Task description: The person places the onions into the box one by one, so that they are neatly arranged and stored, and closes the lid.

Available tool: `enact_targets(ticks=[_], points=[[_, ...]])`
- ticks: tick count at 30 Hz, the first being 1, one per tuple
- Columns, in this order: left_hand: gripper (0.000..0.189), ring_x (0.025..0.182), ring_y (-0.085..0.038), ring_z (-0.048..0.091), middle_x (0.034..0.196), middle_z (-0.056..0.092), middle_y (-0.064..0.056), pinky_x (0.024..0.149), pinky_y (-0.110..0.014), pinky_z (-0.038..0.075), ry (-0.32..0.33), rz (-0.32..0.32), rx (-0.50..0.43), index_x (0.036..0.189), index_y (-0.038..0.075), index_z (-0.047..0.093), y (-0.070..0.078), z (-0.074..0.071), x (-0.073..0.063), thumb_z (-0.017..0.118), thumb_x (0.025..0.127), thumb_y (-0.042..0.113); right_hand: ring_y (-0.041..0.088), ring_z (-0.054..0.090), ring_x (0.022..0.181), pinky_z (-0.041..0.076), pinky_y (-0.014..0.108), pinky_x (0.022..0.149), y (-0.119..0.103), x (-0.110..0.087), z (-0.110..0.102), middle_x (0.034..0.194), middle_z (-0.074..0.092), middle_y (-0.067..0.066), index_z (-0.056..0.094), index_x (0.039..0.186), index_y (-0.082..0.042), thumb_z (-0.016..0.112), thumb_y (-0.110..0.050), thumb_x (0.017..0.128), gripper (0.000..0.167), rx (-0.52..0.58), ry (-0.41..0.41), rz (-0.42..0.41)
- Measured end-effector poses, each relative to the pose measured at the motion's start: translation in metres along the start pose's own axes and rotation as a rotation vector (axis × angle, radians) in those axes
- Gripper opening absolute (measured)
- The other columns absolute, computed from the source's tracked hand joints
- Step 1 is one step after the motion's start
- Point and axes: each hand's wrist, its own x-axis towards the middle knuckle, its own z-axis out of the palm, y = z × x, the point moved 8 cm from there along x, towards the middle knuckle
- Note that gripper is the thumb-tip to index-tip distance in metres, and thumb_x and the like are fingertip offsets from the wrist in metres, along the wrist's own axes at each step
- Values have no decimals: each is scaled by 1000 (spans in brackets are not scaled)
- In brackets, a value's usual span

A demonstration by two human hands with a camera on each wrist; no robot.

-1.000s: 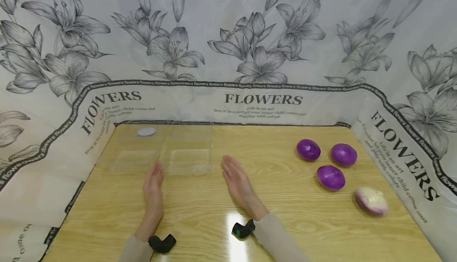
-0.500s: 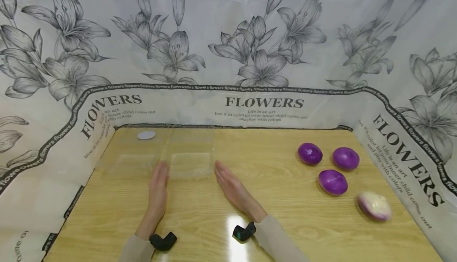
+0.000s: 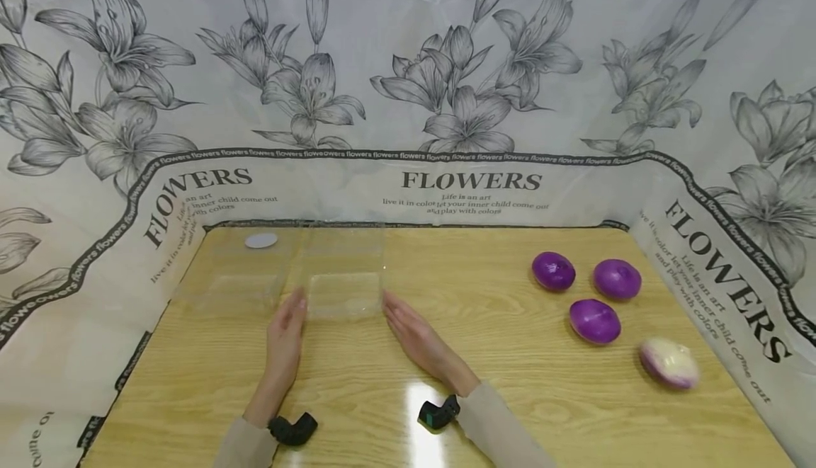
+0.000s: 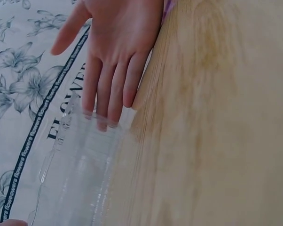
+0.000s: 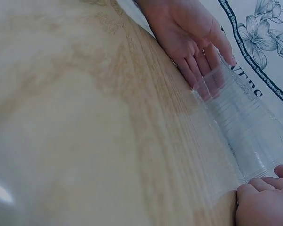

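A clear plastic box (image 3: 344, 297) lies at the back of the table, its two see-through halves side by side. My left hand (image 3: 285, 344) is at the near left of the right-hand half, where the halves meet. At the opposite side, my right hand (image 3: 422, 339) has its fingertips at the near right corner. Both hands have straight fingers and palms facing each other. The left wrist view shows the right hand's fingers (image 4: 111, 89) against the clear wall. In the right wrist view, the left hand's fingers (image 5: 198, 68) touch the other end.
A white oval label (image 3: 261, 241) shows on the left half. At the right lie three purple onions (image 3: 594, 321) and one with a pale yellowish face (image 3: 669, 364). Floral cloth (image 3: 472, 192) walls in the back and sides of the wooden table (image 3: 357, 397).
Both hands have come inward: the right hand has moved left to the box's corner, and the left has shifted slightly right. The right half of the box sits slightly further right.
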Motion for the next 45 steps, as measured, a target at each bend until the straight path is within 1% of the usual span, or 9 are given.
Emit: enact_targets(ticks=[8,15,21,28,31,35,38,40,45], points=[[48,140,-27,38,151,44,-18,101,-7,37,-23,-13,-33,146,-4,43,-1,5,-2,50,106,22,37,-9,149,-5,42,122,-1,-7,-4,161,-11,27,-6,152,12,23,-12,107,59,8,19,-13],[49,138,-23,41,150,47,-12,99,-8,40,-16,-63,-55,145,1,47,-3,11,-5,56,103,24,37,-8,150,-5,43,122,-6,-15,-7,162,-10,26,-4,152,12,26,-13,107,60,4,43,-28],[50,137,-23,43,149,48,-13,98,-8,41,-32,-63,-64,144,0,48,-2,23,-8,59,101,23,39,-7,149,-3,47,122,-11,-25,-16,161,-8,28,-1,152,13,27,-9,106,58,-6,94,-48],[52,137,-24,44,149,47,-14,99,-10,42,-60,-73,-98,144,-1,48,-4,44,-10,63,100,22,41,-6,148,-3,49,122,-16,-40,-29,160,-7,31,1,149,17,30,-3,103,58,12,176,-87],[52,136,-24,45,148,49,-13,98,-12,44,-52,-79,-118,143,-1,50,-4,53,-12,65,98,20,42,-7,147,-4,50,121,-21,-47,-33,158,-8,33,-1,148,19,31,0,100,60,14,184,-116],[51,134,-26,46,146,51,-13,97,-12,45,-57,-72,-100,141,-1,52,-4,60,-12,67,97,21,43,-8,146,-5,51,120,-25,-54,-37,158,-9,34,-1,147,20,32,0,100,61,11,182,-135],[52,135,-28,46,145,51,-15,99,-12,43,-65,-58,-72,139,-1,54,-3,63,-13,69,96,22,39,0,147,0,49,121,-26,-58,-42,158,-4,32,4,148,19,34,-2,101,60,6,202,-136],[53,135,-28,46,145,51,-15,101,-13,41,-70,-52,-67,139,-2,54,-2,66,-13,70,95,22,34,8,147,4,46,122,-28,-60,-45,158,6,29,11,148,17,35,-2,101,56,4,215,-151],[54,136,-28,45,146,50,-15,102,-16,41,-81,-47,-78,138,-3,54,-1,74,-15,72,92,19,20,28,142,21,29,120,-32,-66,-53,151,30,12,35,142,5,34,0,102,41,2,250,-204]])
